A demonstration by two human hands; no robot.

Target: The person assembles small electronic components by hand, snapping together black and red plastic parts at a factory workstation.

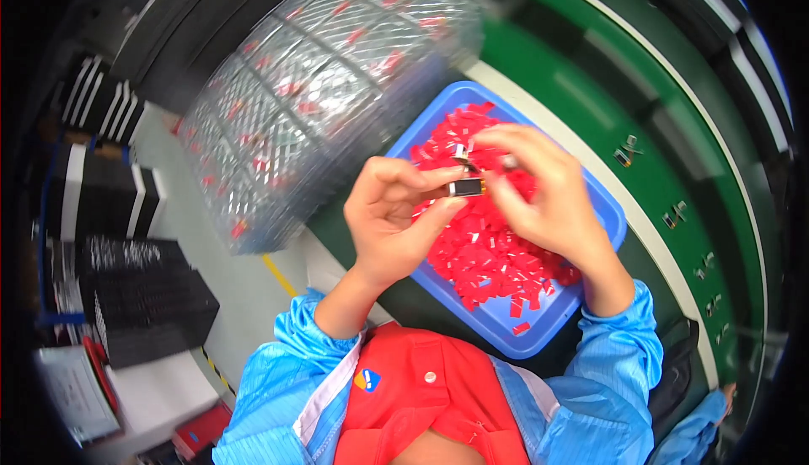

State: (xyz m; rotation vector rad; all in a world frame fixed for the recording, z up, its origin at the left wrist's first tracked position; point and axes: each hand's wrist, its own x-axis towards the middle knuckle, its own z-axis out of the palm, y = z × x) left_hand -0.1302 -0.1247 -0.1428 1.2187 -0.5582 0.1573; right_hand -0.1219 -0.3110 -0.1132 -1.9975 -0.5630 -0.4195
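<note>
My left hand (392, 216) pinches a small black rectangular electronic part (466, 188) with a white end between thumb and fingertips. My right hand (548, 191) is curled close beside it, its fingertips at a tiny pale piece (461, 153) just above the black part. Whether that piece is joined to the black part I cannot tell, and what the right fingers grip is partly hidden. Beneath both hands is a blue plastic tub (514, 345) heaped with small red film pieces (480, 254), some showing white or shiny faces.
Clear plastic trays (312, 86) with red bits are stacked at the far left. On the right runs a green conveyor belt (581, 69) carrying small electronic parts (625, 151) in a row. Black boxes (152, 296) stand on the left. Another person's blue sleeve (691, 435) shows at lower right.
</note>
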